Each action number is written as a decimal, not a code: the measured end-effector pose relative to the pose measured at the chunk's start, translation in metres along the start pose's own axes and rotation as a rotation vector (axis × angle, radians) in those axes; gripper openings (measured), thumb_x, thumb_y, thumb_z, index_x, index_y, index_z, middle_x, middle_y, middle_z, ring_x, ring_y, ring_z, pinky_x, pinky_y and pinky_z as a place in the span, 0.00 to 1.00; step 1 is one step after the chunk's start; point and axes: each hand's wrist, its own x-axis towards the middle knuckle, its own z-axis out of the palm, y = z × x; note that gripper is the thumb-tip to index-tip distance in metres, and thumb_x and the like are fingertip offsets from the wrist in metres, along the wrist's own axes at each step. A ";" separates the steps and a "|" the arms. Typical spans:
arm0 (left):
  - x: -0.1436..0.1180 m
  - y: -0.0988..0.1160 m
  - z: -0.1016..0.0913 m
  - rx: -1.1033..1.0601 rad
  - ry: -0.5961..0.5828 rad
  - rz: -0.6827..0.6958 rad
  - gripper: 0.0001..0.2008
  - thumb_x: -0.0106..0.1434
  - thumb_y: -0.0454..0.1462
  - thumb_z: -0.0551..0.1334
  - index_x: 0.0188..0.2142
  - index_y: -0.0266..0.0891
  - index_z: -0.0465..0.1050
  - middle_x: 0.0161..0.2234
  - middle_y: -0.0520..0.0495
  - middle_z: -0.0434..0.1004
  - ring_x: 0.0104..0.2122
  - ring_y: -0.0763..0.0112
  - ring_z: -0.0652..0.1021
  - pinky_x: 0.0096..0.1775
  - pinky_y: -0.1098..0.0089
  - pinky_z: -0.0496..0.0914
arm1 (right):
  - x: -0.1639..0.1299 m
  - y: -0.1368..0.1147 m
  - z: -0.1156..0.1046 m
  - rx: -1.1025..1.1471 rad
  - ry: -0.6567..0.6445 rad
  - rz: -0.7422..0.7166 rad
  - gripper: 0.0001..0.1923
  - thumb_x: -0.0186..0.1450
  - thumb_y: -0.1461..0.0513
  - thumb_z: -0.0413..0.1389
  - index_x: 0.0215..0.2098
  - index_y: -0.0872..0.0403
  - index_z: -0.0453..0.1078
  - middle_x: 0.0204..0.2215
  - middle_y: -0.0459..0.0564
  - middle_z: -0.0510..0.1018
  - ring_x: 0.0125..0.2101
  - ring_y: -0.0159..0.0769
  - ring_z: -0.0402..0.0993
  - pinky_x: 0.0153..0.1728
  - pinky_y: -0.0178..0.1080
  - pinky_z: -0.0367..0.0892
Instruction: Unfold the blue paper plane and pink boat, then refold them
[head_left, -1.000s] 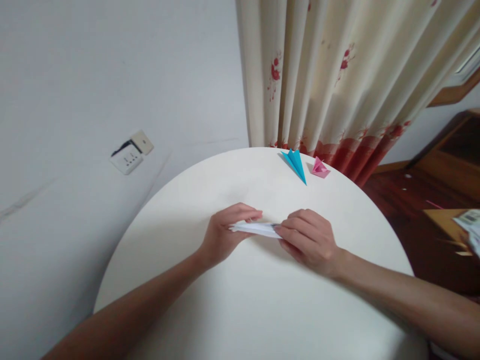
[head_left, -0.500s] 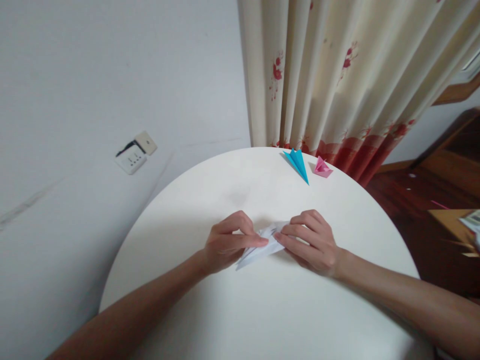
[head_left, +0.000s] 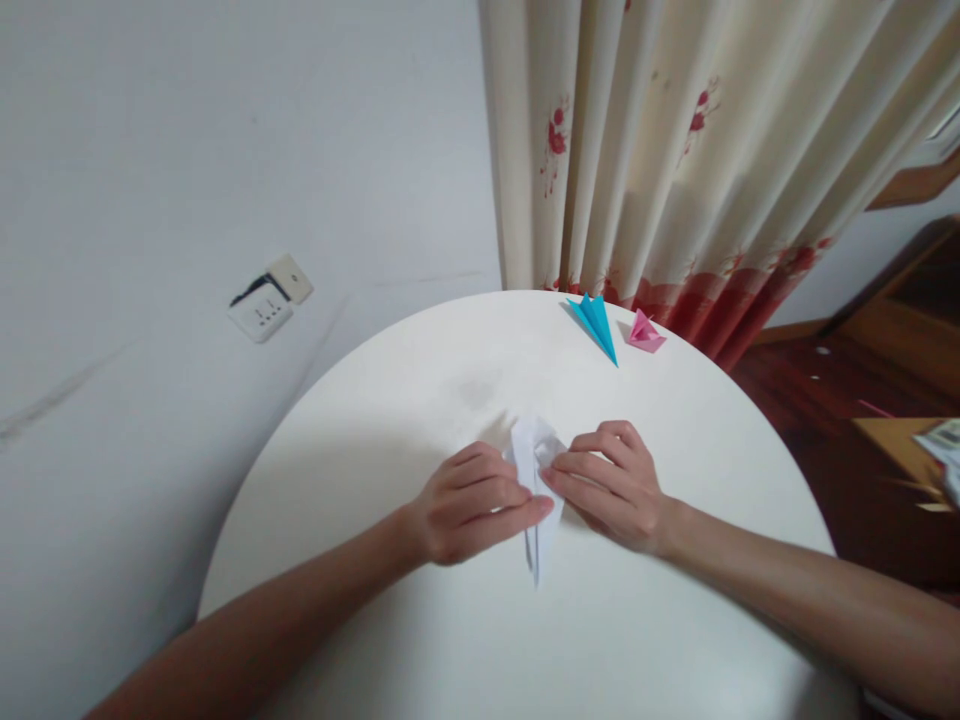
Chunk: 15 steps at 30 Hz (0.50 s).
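A folded white paper piece [head_left: 539, 500] lies on the round white table [head_left: 420, 400], its long point aimed toward me. My left hand [head_left: 469, 505] presses on its left side with the fingers laid across it. My right hand [head_left: 611, 485] grips its right side, fingertips meeting the left hand's over the paper. Much of the paper is hidden under both hands.
A blue folded paper shape [head_left: 596, 325] and a small pink folded one [head_left: 643, 334] rest at the table's far edge. Behind them hangs a cream curtain with red flowers [head_left: 675, 150]. A wall socket [head_left: 266, 305] sits on the white wall at left. Dark wooden floor and furniture lie at right.
The white paper has turned from lying sideways between the hands to pointing toward me. Both hands shifted slightly nearer along with it.
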 end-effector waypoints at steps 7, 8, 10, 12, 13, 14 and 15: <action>0.006 0.003 -0.001 0.023 -0.071 0.070 0.08 0.63 0.30 0.67 0.42 0.37 0.78 0.36 0.49 0.81 0.37 0.70 0.79 0.39 0.68 0.73 | 0.000 0.000 0.004 0.020 0.004 -0.014 0.09 0.68 0.66 0.56 0.45 0.55 0.75 0.39 0.50 0.81 0.41 0.40 0.72 0.37 0.46 0.61; 0.005 0.002 0.000 0.023 -0.080 0.073 0.08 0.63 0.30 0.66 0.42 0.37 0.78 0.36 0.49 0.82 0.39 0.70 0.79 0.40 0.68 0.73 | 0.000 0.000 0.004 0.025 0.013 -0.004 0.09 0.67 0.66 0.57 0.45 0.54 0.75 0.40 0.50 0.81 0.41 0.41 0.72 0.37 0.46 0.61; 0.002 -0.001 0.001 0.036 -0.077 0.078 0.08 0.63 0.30 0.66 0.42 0.37 0.78 0.37 0.49 0.82 0.40 0.69 0.79 0.41 0.68 0.74 | 0.000 -0.001 0.003 0.044 0.025 0.015 0.09 0.66 0.65 0.58 0.45 0.55 0.75 0.42 0.53 0.80 0.42 0.42 0.72 0.38 0.47 0.63; -0.001 -0.003 0.002 0.065 -0.045 0.076 0.07 0.63 0.30 0.66 0.41 0.38 0.78 0.37 0.49 0.82 0.41 0.68 0.80 0.41 0.67 0.73 | 0.001 -0.002 0.000 0.075 0.044 0.006 0.09 0.65 0.64 0.59 0.45 0.55 0.75 0.41 0.54 0.80 0.41 0.42 0.72 0.38 0.47 0.64; -0.002 -0.004 0.002 0.083 -0.024 0.073 0.06 0.63 0.31 0.66 0.41 0.38 0.78 0.37 0.49 0.82 0.41 0.68 0.80 0.40 0.67 0.73 | 0.002 -0.003 -0.002 0.090 0.068 -0.011 0.09 0.65 0.64 0.60 0.43 0.55 0.76 0.39 0.53 0.80 0.40 0.41 0.72 0.37 0.46 0.65; -0.003 -0.004 0.001 0.101 -0.009 0.072 0.06 0.64 0.31 0.65 0.40 0.39 0.78 0.37 0.50 0.83 0.40 0.68 0.80 0.40 0.67 0.73 | 0.002 -0.004 -0.003 0.104 0.101 -0.032 0.07 0.64 0.64 0.61 0.41 0.54 0.76 0.36 0.51 0.79 0.39 0.39 0.71 0.37 0.45 0.65; -0.003 -0.004 0.001 0.118 0.000 0.070 0.05 0.64 0.32 0.65 0.40 0.40 0.78 0.36 0.50 0.83 0.39 0.68 0.80 0.39 0.67 0.73 | 0.003 -0.006 -0.005 0.115 0.135 -0.050 0.06 0.63 0.65 0.63 0.39 0.53 0.76 0.34 0.49 0.79 0.37 0.38 0.71 0.36 0.44 0.65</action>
